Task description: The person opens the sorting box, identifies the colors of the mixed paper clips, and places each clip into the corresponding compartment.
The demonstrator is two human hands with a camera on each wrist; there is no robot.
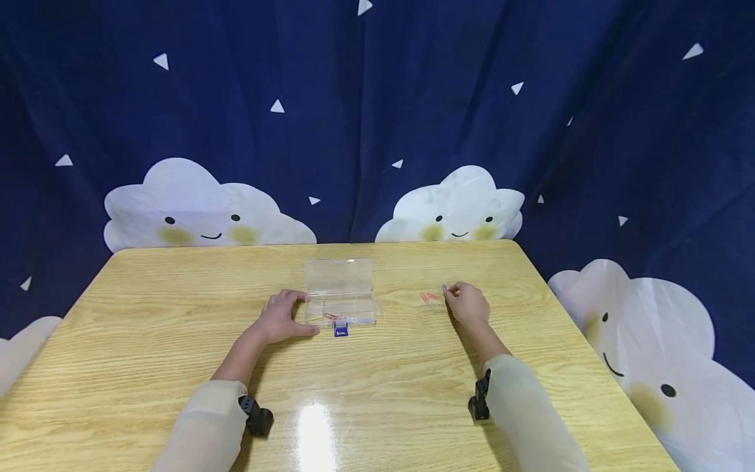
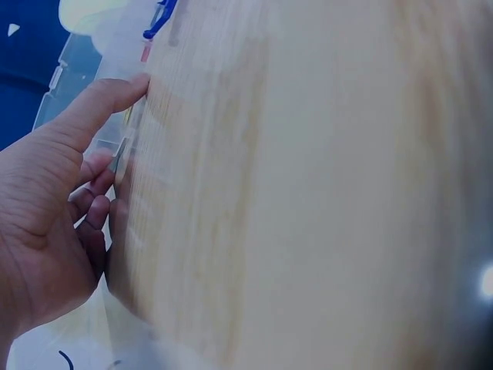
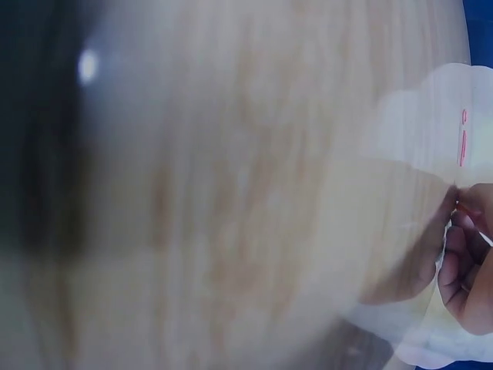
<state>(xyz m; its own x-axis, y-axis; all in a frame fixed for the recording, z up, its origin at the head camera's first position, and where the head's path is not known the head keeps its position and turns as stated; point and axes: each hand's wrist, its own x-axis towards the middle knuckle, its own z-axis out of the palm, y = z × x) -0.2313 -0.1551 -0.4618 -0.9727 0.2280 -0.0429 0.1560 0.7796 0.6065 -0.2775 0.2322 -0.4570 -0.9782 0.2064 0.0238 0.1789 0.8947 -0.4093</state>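
A clear plastic compartment box (image 1: 356, 308) lies on the table with its lid (image 1: 339, 276) raised at the back. Inside it are a yellow piece (image 1: 315, 318), a red paper clip (image 1: 331, 316) and a blue piece (image 1: 367, 320). My left hand (image 1: 282, 320) holds the box's left end, its thumb along the front edge and its fingers at the side. To the right, my right hand (image 1: 468, 304) pinches a small paper clip (image 1: 445, 287) low at the table; it looks blue in the head view and is mostly hidden by the fingertips. Beside it lie red paper clips (image 1: 429, 297).
A blue latch (image 1: 341, 330) juts from the box's front edge. The wooden table (image 1: 377, 393) reaches back to a dark blue curtain (image 1: 401, 78) with white clouds. Black wrist cameras (image 1: 256, 417) are strapped at both sleeves.
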